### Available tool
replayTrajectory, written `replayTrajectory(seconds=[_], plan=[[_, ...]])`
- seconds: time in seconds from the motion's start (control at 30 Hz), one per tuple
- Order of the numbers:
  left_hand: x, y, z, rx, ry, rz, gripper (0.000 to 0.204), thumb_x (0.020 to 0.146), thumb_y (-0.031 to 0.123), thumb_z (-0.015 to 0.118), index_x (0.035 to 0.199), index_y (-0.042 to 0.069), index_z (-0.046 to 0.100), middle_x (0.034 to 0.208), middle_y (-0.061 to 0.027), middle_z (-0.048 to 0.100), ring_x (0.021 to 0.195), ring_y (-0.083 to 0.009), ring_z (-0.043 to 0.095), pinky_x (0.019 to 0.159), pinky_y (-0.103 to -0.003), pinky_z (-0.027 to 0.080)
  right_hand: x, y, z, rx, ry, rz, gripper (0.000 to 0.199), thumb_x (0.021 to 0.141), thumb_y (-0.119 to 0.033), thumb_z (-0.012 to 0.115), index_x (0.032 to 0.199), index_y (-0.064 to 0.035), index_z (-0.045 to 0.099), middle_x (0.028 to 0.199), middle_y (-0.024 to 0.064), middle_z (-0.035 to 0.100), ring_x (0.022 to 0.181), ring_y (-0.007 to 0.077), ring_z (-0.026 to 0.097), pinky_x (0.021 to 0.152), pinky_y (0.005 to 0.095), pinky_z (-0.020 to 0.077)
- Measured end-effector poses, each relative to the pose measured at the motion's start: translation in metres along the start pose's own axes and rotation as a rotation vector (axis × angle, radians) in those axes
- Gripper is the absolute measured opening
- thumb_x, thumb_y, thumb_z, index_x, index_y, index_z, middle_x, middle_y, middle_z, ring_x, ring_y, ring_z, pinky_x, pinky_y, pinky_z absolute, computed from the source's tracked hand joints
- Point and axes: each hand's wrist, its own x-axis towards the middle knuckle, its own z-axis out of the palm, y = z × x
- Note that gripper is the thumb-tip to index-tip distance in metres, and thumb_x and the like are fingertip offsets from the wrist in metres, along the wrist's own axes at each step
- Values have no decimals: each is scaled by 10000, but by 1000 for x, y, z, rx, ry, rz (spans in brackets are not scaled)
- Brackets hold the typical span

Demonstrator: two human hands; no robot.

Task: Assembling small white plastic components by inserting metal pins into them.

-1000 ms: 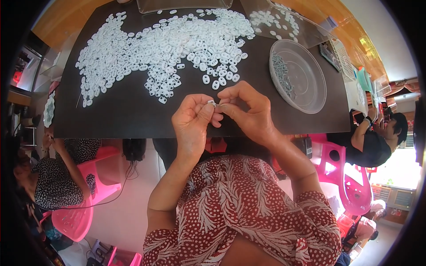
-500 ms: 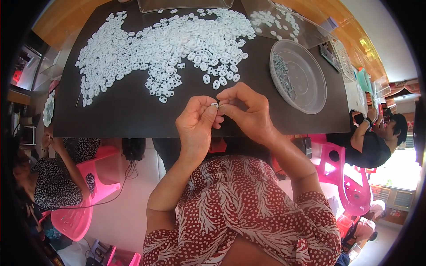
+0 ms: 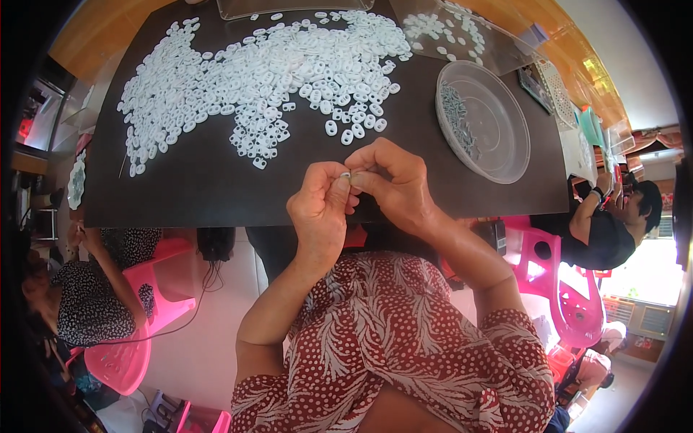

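White plastic piece (image 3: pixel 346 175), small and partly hidden, sits pinched between the fingertips of both hands, above the near edge of the dark desk (image 3: pixel 180 187). Left of the fingers and farther out on the desk spreads a wide scatter of white oval pieces (image 3: pixel 253 72), well apart from the hands. The left hand (image 3: pixel 321 209) has its fingers curled narrow, thumb and forefinger closed on the piece. The right hand (image 3: pixel 397 184) meets it from the other side, fingers bent tight on the same piece; whether it also holds something else cannot be told. Right of the fingers stands a clear round dish (image 3: pixel 498 130) with small grey parts (image 3: pixel 456 115) along its left wall. Farther right, another person (image 3: pixel 606 224) sits beside a pink chair (image 3: pixel 556 289).
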Motion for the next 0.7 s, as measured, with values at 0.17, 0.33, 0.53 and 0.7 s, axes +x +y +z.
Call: replayTrajectory(seconds=[0.17,0.33,0.53,0.7], plan=[[-1,0,-5,-94,-76,-62,91,944,74,529,980,-10,536,807,-44,602,649,-77,537,587,-203,465,0,-3,-4,-96,-21,-36,137,739,55,645,864,12,609,790,80,580,661,143,598,573,277,479],[-1,-1,-2,-62,-35,-32,37,930,22,521,918,7,552,753,-23,594,617,-60,520,543,-195,440,4,-7,-3,-131,-26,-46,137,733,35,657,861,11,613,790,92,576,667,169,595,586,293,474],[8,2,-9,-289,-3,-135,78,924,56,541,950,-16,550,789,-98,637,620,-114,575,542,-232,476,16,-16,-9,-182,-97,-23,120,740,-40,679,848,-9,635,753,96,615,725,221,599,647,329,469],[15,7,-19,-319,102,-91,97,915,69,560,948,-22,561,826,-152,660,624,-146,607,536,-252,493,51,-6,-16,-621,0,-432,67,710,-54,671,771,-34,650,717,94,600,718,261,574,652,362,456]])
